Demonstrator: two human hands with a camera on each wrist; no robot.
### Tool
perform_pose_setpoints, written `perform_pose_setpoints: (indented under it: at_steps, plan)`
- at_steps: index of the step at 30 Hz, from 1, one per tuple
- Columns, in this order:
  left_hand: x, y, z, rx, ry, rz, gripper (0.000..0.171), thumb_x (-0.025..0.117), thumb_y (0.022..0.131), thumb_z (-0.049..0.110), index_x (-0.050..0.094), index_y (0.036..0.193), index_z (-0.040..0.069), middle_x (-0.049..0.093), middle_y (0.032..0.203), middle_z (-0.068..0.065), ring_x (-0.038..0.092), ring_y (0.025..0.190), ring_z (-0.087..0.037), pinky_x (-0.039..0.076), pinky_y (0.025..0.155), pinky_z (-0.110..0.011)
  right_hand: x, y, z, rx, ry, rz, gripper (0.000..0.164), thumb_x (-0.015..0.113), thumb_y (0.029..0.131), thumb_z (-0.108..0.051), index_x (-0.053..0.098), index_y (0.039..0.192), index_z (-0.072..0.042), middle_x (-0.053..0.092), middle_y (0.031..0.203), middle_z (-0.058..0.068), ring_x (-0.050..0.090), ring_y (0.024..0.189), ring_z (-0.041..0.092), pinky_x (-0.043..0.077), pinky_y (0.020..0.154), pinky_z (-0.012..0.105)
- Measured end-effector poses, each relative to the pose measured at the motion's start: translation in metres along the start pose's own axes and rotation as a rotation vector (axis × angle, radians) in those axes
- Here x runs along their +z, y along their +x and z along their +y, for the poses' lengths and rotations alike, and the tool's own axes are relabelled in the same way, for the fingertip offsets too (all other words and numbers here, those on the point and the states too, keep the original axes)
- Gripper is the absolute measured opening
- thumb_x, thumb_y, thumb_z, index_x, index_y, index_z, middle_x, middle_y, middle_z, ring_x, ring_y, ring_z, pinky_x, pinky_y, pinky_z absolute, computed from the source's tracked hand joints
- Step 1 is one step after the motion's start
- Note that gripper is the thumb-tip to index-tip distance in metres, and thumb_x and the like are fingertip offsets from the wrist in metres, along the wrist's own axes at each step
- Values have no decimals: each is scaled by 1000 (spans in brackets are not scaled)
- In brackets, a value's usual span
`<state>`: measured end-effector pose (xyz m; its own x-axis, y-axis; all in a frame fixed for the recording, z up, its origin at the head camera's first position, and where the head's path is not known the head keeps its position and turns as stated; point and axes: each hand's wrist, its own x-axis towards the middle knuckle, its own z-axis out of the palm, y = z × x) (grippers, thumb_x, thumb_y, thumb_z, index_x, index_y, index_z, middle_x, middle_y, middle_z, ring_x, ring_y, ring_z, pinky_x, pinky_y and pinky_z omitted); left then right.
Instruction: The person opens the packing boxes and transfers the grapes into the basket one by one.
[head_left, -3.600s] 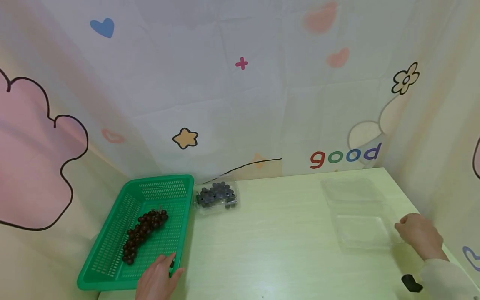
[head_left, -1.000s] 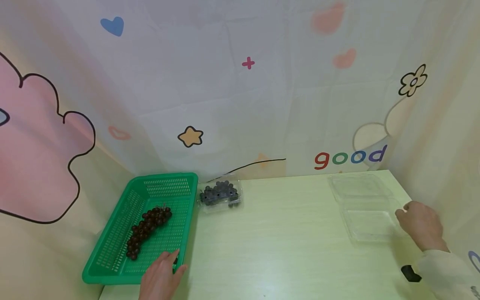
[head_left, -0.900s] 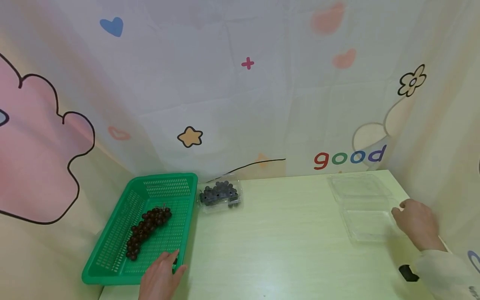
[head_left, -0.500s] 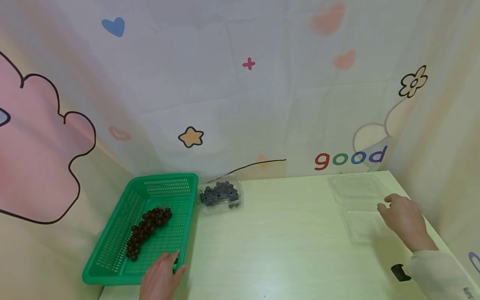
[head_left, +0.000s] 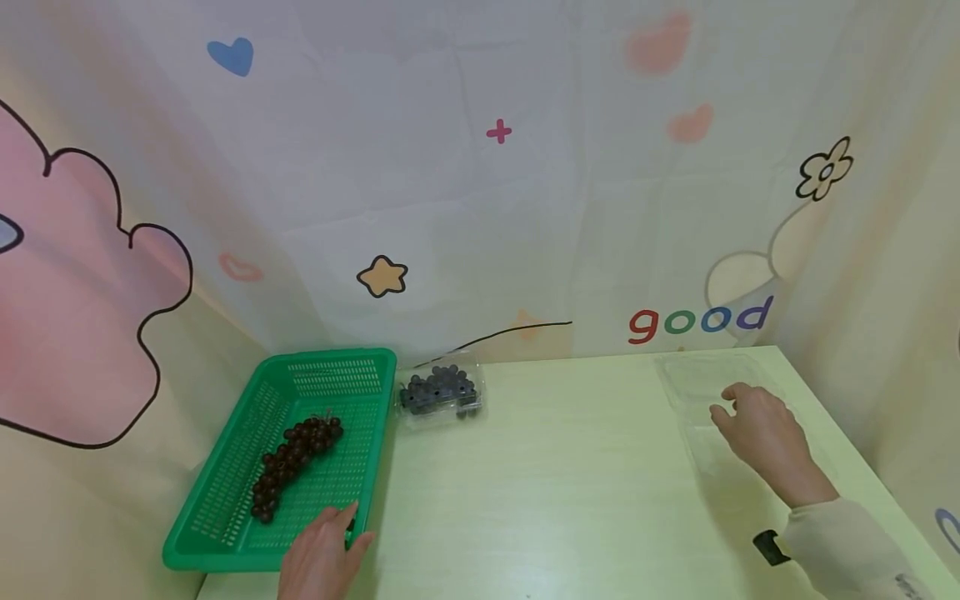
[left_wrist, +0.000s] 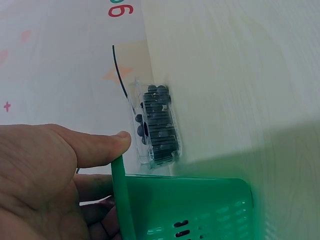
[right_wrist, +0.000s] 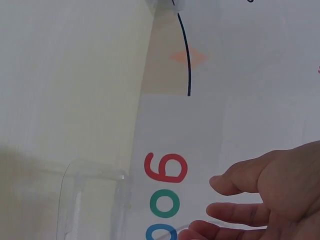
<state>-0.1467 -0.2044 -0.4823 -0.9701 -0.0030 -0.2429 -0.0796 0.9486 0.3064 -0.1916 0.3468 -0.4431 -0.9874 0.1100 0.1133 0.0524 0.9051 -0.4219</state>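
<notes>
My left hand grips the right rim of a green plastic basket near its front corner; in the left wrist view the thumb lies on one side of the rim and the fingers on the other. A long bunch of dark red grapes lies in the basket. My right hand is over an opened clear plastic clamshell box at the table's right, partly hiding it. Its fingers are loosely bent, thumb apart, with nothing between them.
Behind the basket's right side, a clear clamshell box of dark grapes stands by the back wall. A printed cloth hangs along the table's back edge. A black band piece shows at the right wrist.
My right hand has moved left from the clamshell's right edge to over it, its fingers loosening from a tighter curl. My left hand stays on the basket rim.
</notes>
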Motion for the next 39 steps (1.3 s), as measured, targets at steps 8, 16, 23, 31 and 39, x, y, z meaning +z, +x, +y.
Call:
perform_pose_setpoints:
  at_steps: [8,16,23,31,39]
  plan:
    - [1,-2,2,-2,6,23,53,80,91,30,67,130,-4,68,104,-14,65,80,-28,55,68,-46,9,6,-36,-53,12,3,35,64,97,-12,62,115,18,64,107,37,64,90,49,54,71,60]
    - [1,-2,0,7,5,43,55,80,91,33,67,130,-4,68,106,-17,67,86,-33,56,70,-49,18,13,-70,-72,13,-24,33,66,97,-13,63,116,15,66,108,33,66,89,44,56,70,56]
    - [1,-2,0,-13,3,52,54,81,91,34,68,129,-3,68,104,-16,67,87,-34,56,71,-51,32,16,-95,-107,21,-35,30,67,96,-11,66,113,13,69,106,29,67,87,39,58,71,54]
    - [1,-2,2,-14,2,77,53,82,89,34,70,127,-1,69,105,-15,68,88,-34,56,72,-50,45,18,-115,-136,43,-44,28,67,96,-13,67,112,10,70,102,24,66,82,34,57,66,50]
    - [2,-5,2,17,-19,117,51,83,89,31,71,126,-1,70,107,-15,69,88,-34,56,70,-49,54,20,-134,-140,46,-62,28,68,96,-13,68,114,8,70,104,23,67,83,34,56,63,48]
